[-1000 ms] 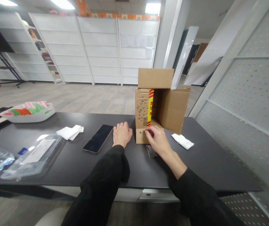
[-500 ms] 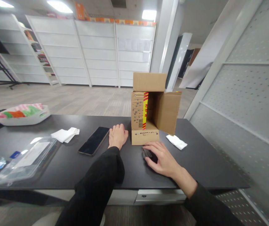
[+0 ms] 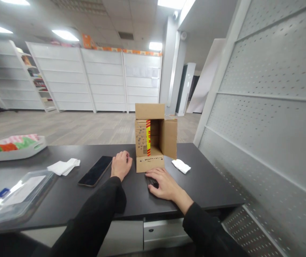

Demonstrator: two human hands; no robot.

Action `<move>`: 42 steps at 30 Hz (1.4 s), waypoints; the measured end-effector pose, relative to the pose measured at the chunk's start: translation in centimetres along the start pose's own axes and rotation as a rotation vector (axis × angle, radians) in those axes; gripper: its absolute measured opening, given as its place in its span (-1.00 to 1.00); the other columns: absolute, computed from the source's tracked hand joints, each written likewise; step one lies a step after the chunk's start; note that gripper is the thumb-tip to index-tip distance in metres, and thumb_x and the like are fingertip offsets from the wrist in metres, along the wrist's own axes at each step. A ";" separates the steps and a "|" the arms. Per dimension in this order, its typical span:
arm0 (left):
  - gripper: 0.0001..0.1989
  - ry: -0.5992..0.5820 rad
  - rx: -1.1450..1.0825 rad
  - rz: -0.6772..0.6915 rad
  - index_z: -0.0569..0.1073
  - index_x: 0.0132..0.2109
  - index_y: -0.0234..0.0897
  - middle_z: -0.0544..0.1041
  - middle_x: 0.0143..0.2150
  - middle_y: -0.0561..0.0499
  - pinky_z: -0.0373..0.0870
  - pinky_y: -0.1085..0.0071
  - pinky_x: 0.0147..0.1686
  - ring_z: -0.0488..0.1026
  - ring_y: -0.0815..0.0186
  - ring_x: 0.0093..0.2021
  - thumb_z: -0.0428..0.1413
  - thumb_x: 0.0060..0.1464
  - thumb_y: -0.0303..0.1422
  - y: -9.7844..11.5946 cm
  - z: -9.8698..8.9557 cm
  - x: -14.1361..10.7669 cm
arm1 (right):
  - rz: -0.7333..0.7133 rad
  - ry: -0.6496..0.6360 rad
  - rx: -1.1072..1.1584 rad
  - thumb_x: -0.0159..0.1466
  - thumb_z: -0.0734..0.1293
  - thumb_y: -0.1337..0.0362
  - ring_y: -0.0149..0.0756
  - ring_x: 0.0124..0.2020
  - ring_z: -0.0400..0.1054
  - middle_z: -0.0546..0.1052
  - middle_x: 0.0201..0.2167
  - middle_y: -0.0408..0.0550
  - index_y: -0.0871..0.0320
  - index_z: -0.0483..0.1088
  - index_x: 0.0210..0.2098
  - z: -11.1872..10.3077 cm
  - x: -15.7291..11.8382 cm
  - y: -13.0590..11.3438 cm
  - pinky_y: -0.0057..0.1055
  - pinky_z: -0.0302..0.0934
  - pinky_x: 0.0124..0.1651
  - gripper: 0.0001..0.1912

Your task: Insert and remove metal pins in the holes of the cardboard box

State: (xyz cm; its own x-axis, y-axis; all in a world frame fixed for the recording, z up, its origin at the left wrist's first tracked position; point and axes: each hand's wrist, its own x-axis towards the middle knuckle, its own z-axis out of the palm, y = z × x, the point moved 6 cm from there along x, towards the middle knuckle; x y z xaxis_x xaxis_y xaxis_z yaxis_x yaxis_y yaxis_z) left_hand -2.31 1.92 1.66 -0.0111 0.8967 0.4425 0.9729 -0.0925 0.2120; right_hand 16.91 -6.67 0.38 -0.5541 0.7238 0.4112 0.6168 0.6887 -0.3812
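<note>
My right hand (image 3: 165, 182) lies low over the dark table, its thumb and fingers curled round the ends of a row of thin metal rods (image 3: 151, 180). The palm hides part of the row. Just behind stands an open cardboard box (image 3: 141, 139), its mouth facing me, with several grey round heads dotted on the left flap. A line of small holes crosses its lower front flap (image 3: 150, 165). My left hand (image 3: 121, 165) rests left of the box with its fingers curled in; a small dark bit shows at the fingertips, too small to name.
A phone (image 3: 95, 171) lies beside my left hand. Further left are folded tissues (image 3: 64, 166), a clear plastic case (image 3: 29, 194) and a white basket (image 3: 13, 151) with colourful packets. Another tissue (image 3: 181, 166) lies right of the box. A perforated metal panel (image 3: 262, 117) borders the table's right side.
The view has tilted up and turned to the right, so the table things appear lower and further left. Both hands keep nearly the same places on the table.
</note>
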 end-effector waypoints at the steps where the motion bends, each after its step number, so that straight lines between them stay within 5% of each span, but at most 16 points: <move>1: -0.86 0.002 -0.017 -0.002 0.37 -0.20 -0.23 0.52 -0.18 -0.08 0.22 0.28 -0.14 0.43 0.16 -0.10 -0.08 0.17 -0.39 0.0 -0.4 -0.4 | -0.007 -0.002 0.002 0.16 0.33 0.29 -0.17 0.08 0.31 0.51 0.06 0.01 0.14 0.43 0.04 0.0 0.0 0.0 -0.21 0.10 0.17 -0.57; 11: -0.85 -0.151 -0.037 0.145 0.41 -0.22 -0.21 0.52 -0.22 -0.01 0.18 0.27 -0.12 0.40 0.21 -0.14 -0.06 0.17 -0.38 1.3 -3.5 -8.1 | 0.000 0.039 -0.038 0.16 0.35 0.31 -0.16 0.02 0.34 0.55 -0.03 0.00 0.15 0.48 -0.03 0.0 0.1 -0.3 -0.21 0.09 0.15 -0.64; 16: -0.78 -0.107 0.021 0.153 0.44 -0.21 -0.20 0.50 -0.16 -0.05 0.16 0.21 -0.10 0.38 0.15 -0.09 -0.08 0.23 -0.28 1.4 -4.2 -11.1 | 0.009 0.048 -0.062 0.15 0.37 0.32 -0.14 0.02 0.33 0.53 -0.06 0.03 0.17 0.50 -0.07 0.1 0.2 -0.2 -0.20 0.10 0.14 -0.67; 42: -0.78 -0.151 -0.006 0.111 0.42 -0.21 -0.22 0.47 -0.16 -0.06 0.18 0.24 -0.09 0.36 0.17 -0.10 -0.10 0.23 -0.31 1.6 -4.1 -10.7 | 0.027 0.007 -0.095 0.18 0.36 0.26 -0.14 -0.02 0.29 0.49 -0.12 -0.03 0.10 0.48 -0.06 0.5 0.5 0.1 -0.23 0.10 0.08 -0.68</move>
State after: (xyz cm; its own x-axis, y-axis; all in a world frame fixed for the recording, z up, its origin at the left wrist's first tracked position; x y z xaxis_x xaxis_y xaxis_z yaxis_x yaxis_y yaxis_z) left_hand -1.61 -9.60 0.80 0.1311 0.9356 0.3279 0.9648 -0.1965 0.1748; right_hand 16.47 -6.24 0.13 -0.5326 0.7416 0.4079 0.6820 0.6614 -0.3120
